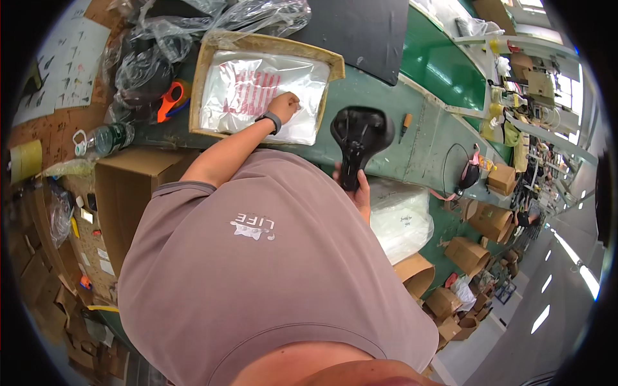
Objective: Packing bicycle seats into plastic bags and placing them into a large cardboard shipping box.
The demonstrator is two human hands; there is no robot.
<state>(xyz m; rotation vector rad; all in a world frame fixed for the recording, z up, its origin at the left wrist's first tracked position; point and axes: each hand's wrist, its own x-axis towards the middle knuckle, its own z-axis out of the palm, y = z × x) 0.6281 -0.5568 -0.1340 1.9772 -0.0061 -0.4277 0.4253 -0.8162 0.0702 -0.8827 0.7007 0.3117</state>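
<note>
A black bicycle saddle point(362, 134), shown with its hollow, ribbed underside, is gripped at its narrow nose by my right hand point(363, 192). The thumb and fingers wrap that end, and the saddle's wide end points away from me over the bench. My left hand point(284, 107), with a dark band on the wrist, lies on a stack of clear plastic bags point(219, 77) with red print. Its fingers are curled and pinched together on the top bag. The bags fill a shallow open cardboard box point(270, 44) on the green workbench point(431, 138).
Orange-handled scissors point(170, 101) and a plastic bottle point(106, 139) lie left of the box. Right of the saddle is a tool with a wooden handle point(405, 125). A white wrapped bundle point(402, 215) and cardboard boxes point(467, 255) stand to the right. Black sheet point(354, 35) lies beyond.
</note>
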